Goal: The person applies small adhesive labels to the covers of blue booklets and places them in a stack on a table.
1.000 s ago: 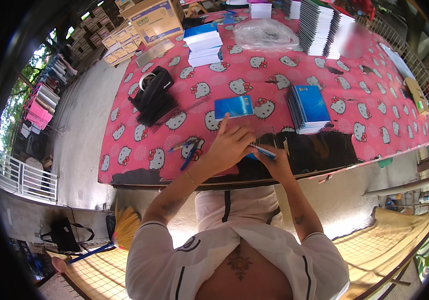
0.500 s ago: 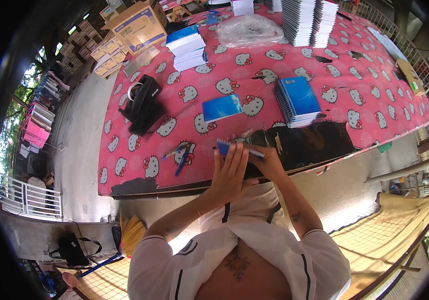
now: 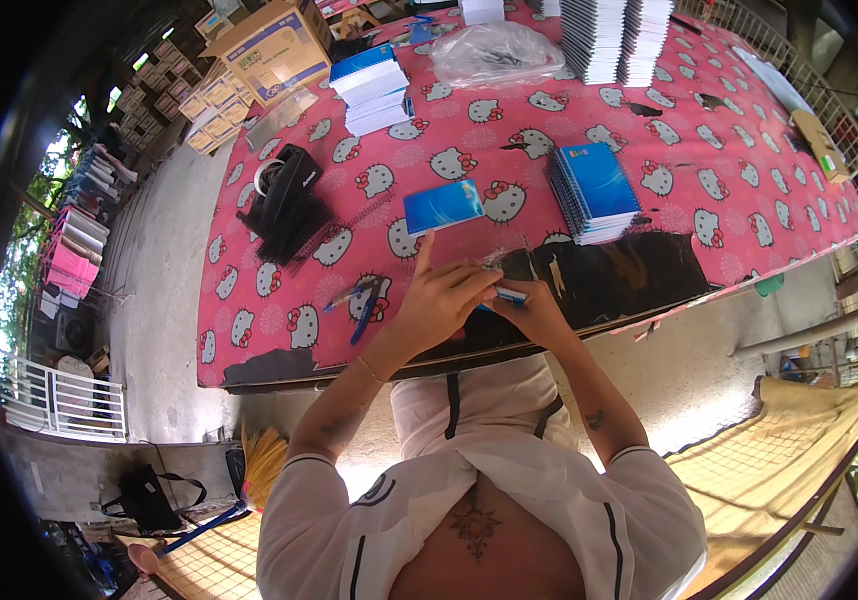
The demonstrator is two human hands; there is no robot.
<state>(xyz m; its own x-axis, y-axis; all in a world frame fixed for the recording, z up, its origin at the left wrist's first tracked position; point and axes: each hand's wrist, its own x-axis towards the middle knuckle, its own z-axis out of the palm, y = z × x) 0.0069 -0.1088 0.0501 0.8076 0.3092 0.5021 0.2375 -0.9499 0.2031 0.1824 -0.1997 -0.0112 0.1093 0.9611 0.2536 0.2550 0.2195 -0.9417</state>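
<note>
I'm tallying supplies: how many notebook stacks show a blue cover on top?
2: the near right stack and the far left stack. The tall stacks run out of frame, so more may be hidden.

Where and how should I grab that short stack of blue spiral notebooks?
Probably grip the short notebook stack by its near end, coming from the near side and squeezing across both long sides: it lies flat, near end facing you, spirals along its left.
</note>
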